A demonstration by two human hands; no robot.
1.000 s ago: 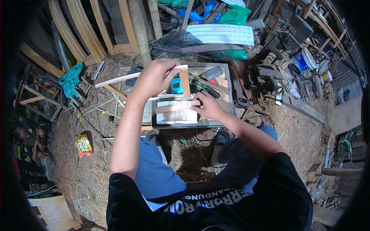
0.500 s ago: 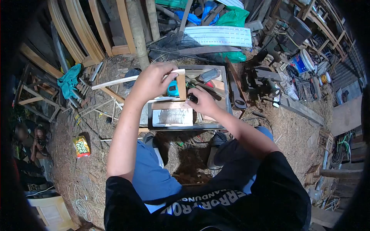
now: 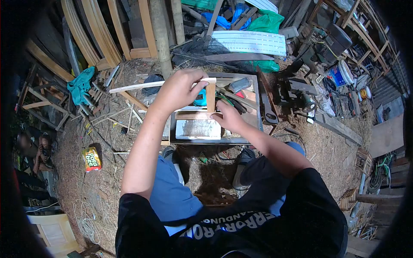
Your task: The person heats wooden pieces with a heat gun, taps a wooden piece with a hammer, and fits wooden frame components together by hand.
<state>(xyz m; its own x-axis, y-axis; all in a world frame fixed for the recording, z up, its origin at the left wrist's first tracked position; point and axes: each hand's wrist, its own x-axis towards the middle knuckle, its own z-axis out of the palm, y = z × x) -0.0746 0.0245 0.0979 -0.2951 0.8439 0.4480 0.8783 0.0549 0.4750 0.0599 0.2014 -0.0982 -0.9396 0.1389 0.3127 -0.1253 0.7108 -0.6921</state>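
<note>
My left hand is closed around a long, thin strip of pale wood, which reaches out to the left. Its fingertips also touch the top of a short brown wooden block standing at the strip's right end. My right hand has its fingers curled at the block's lower end; what they hold is hidden. Behind the block lies a turquoise tape measure, partly covered. Below both hands are a brown wooden bar and a whitish, worn board on the tool box.
A grey block and a handsaw are at the box's right. A vise-like dark machine stands farther right. A snack packet lies on the shavings-strewn ground. At far left, a person sits.
The view has shifted slightly, so the scene sits a bit to the right. My right hand has turned, and the black object seen at its fingers is now hidden. My left hand keeps its hold.
</note>
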